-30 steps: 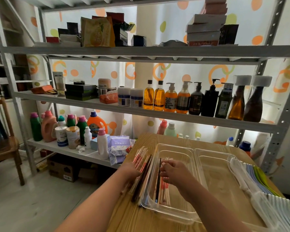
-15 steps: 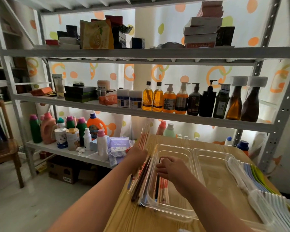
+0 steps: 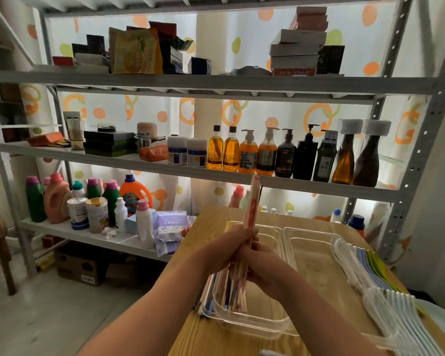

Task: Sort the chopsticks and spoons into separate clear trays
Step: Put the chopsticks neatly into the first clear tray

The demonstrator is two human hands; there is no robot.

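A bundle of chopsticks (image 3: 252,201) is held nearly upright over the left clear tray (image 3: 244,326), with its upper ends tilted slightly to the right and seen against the metal shelf rack (image 3: 216,84) behind the wooden table (image 3: 216,340). The bundle is clasped by both hands together. The left hand (image 3: 229,245) is wrapped round it from the left. The right hand (image 3: 266,265) is curled on it just below and to the right, so that the two hands are touching. The lower ends of the bundle are hidden by the hands, and it cannot be told whether the tray floor is reached by them. Loose chopsticks (image 3: 233,296) are laid lengthwise along the left side of that tray. A few dark sticks (image 3: 206,291) are seen just outside its left wall, close to the left edge of the table. The right clear tray (image 3: 316,242) is set side by side against the left one, nearer the far right corner. A row of spoons (image 3: 385,299) is spread in an overlapping line along the right edge of the table. White and clear ones are placed toward the near right corner, and blue and green ones farther back. On the middle shelf of the rack a line of pump bottles (image 3: 267,152) is stood. On the lowest shelf detergent bottles (image 3: 57,199) are grouped at the left. A cardboard box (image 3: 80,265) is kept on the floor beneath.
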